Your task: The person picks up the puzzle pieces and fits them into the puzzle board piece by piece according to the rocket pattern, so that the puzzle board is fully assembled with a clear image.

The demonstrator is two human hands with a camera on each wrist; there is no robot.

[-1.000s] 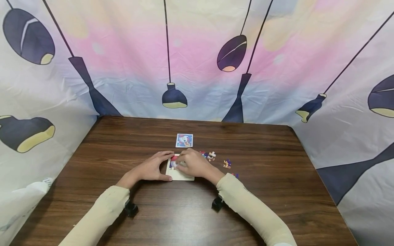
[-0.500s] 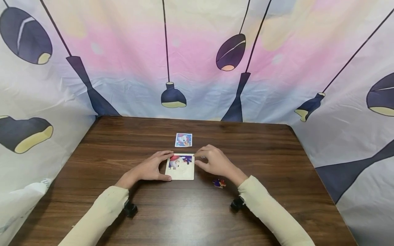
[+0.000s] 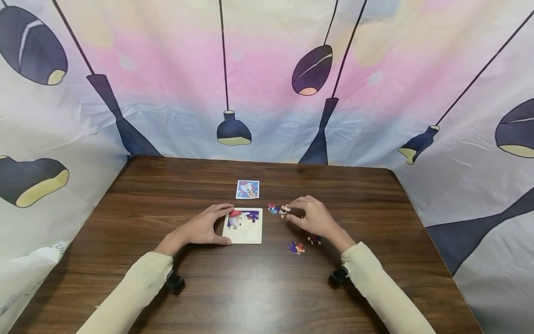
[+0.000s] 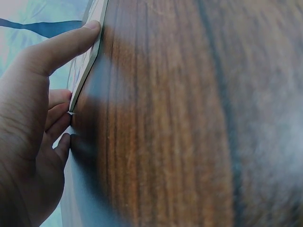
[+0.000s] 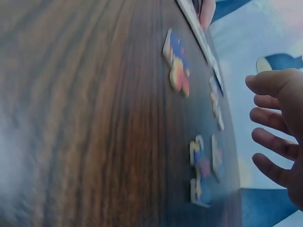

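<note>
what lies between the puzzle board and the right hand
Loose puzzle pieces, close to the right hand, then a strip of bare table beside the puzzle board; the head view shows this.

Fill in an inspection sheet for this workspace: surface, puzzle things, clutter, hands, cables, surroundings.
Surface: dark wood-grain table, with light reflecting off its near part.
Job's things: pale puzzle tray, partly filled toward its far side, the near part bare; picture card beyond it; several loose pieces to its right, exact count uncertain.
Clutter: nothing seen beyond the puzzle things.
Left hand: holds the tray's left side between thumb and fingers.
Right hand: by the loose pieces, thumb and fingers apart, no piece visible in its grasp.
Cables: nothing seen; the hanging cords are printed on the backdrop.
Surroundings: pastel fabric backdrop with printed lamps, slightly wrinkled.
</note>
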